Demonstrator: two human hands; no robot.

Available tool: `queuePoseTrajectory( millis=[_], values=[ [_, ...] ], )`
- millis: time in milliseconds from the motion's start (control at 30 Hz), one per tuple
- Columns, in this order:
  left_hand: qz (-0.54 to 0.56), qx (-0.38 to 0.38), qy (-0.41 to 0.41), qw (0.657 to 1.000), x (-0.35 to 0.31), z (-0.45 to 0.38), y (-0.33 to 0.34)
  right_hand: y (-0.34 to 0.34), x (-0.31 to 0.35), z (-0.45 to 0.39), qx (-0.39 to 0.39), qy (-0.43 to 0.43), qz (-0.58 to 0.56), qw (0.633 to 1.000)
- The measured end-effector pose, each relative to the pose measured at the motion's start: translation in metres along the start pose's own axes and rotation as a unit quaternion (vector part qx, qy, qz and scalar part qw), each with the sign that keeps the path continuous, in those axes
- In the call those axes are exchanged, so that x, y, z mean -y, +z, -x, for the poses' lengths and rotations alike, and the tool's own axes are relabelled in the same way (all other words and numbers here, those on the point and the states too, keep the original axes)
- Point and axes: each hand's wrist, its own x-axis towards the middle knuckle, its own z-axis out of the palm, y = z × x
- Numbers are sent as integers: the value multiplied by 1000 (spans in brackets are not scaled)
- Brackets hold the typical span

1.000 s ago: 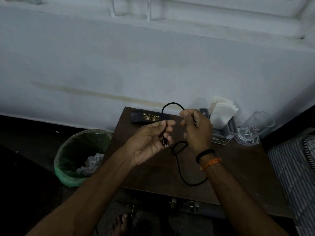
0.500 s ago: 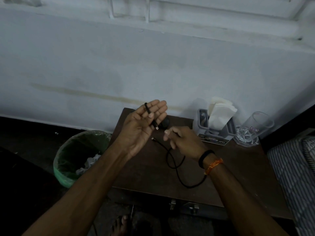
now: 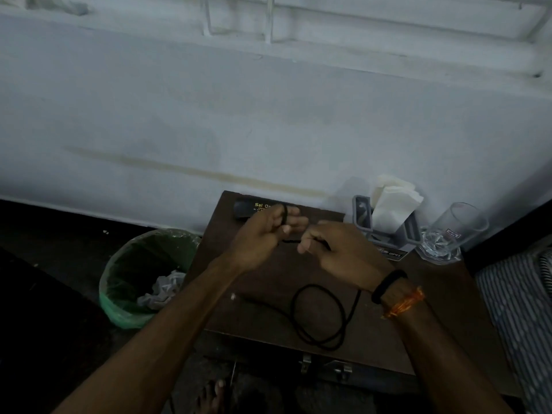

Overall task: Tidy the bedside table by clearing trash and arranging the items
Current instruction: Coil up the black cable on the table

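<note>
Currently both hands are over the dark wooden surface (image 3: 268, 294), working a black cable (image 3: 321, 318). Left hand (image 3: 263, 234) has fingers curled with a turn of cable looped around them, thumb pressing it. Right hand (image 3: 337, 249) pinches the cable just beside the left, a short taut stretch between the two. Rest of the cable drops under the right wrist and lies in a loose loop near the front edge, one end with a small plug pointing left. Black glasses case (image 3: 248, 208) sits at the back, partly hidden by the left hand. Tissue holder (image 3: 388, 222) and glass (image 3: 448, 234) at back right. Green-lined bin (image 3: 143, 276) on the floor, left of the surface, crumpled paper inside.
</note>
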Motion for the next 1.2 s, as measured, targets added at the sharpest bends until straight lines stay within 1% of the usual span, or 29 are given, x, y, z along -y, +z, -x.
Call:
queuePoseTrajectory(
  millis=[100, 167, 233, 300, 400, 467, 567, 633, 700, 767, 833, 933, 1067, 1133, 1200],
  values=[
    [-37, 75, 7, 996, -3, 4, 2, -8, -6, 1, -11, -17, 5, 1000],
    [-43, 106, 25, 993, -10, 6, 4, -11, -11, 2, -35, -32, 6, 999],
    [-17, 130, 28, 991, -15, 7, 4, -12, -14, 1, -102, -49, 19, 993],
    [-19, 156, 13, 987, -17, 8, 4, -13, -15, -1, -176, -57, 12, 983],
    [-19, 196, -14, 980, -16, 13, 8, -13, -20, -6, -254, -54, -5, 966],
    [36, 195, -13, 980, -20, 16, 11, -11, -24, -10, -292, -53, -17, 955],
    [186, 152, -11, 971, -31, 19, 13, -3, -29, -17, -321, -30, -24, 946],
    [270, 114, -10, 956, -37, 18, 15, 5, -28, -22, -302, -22, -22, 953],
    [330, 80, 0, 940, -38, 15, 15, 15, -25, -24, -250, -25, -12, 968],
    [367, 52, 13, 929, -38, 12, 13, 24, -20, -22, -197, -16, 7, 980],
    [370, 18, 26, 928, -37, 8, 10, 27, -13, -18, -163, -26, 19, 986],
    [341, -30, 39, 939, -35, 3, 8, 22, -2, -13, -114, -40, 38, 992],
    [285, -79, 46, 954, -31, -1, 11, 13, 1, -6, -29, -22, 55, 998],
    [200, -105, 47, 973, -28, -1, 7, 10, 6, -3, -2, -23, 55, 998],
    [68, -114, 61, 989, -23, 0, 5, 4, 11, 0, -8, -32, 52, 998]
  ],
)
